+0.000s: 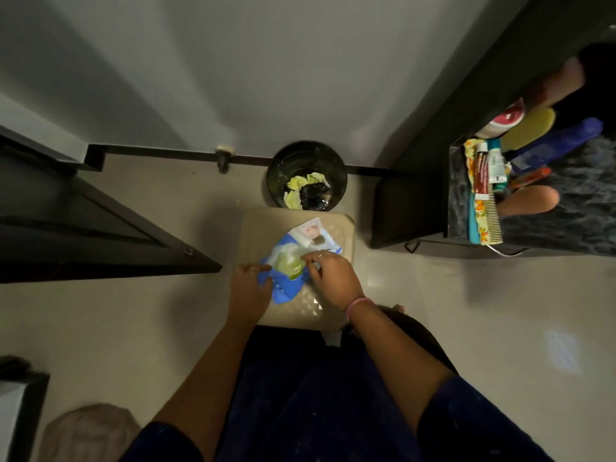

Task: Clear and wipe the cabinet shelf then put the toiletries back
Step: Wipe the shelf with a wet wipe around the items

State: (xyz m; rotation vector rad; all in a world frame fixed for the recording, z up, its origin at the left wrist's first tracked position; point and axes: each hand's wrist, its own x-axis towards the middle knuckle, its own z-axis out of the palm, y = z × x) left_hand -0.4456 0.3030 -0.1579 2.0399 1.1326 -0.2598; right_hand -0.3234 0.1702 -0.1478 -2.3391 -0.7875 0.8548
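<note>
A blue and white pack of wet wipes (pixel 289 261) lies on a beige plastic stool (pixel 336 228) in the middle of the floor. My left hand (pixel 248 291) grips the pack's near left edge. My right hand (pixel 328 276) pinches at the pack's top, thumb and fingers curled over the opening. To the right, a dark cabinet shelf (pixel 456 195) carries toiletries: tubes (pixel 481 171), a comb (pixel 492 218), a blue bottle (pixel 553 141), a yellow item (pixel 530 126) and a red and white container (pixel 503 120).
A black waste bin (pixel 336 175) with yellow and black scraps stands against the wall just beyond the stool. A dark open door (pixel 100 235) reaches in from the left. The dark cabinet side (pixel 406 208) stands right of the stool. A beige cloth (pixel 90 431) lies bottom left.
</note>
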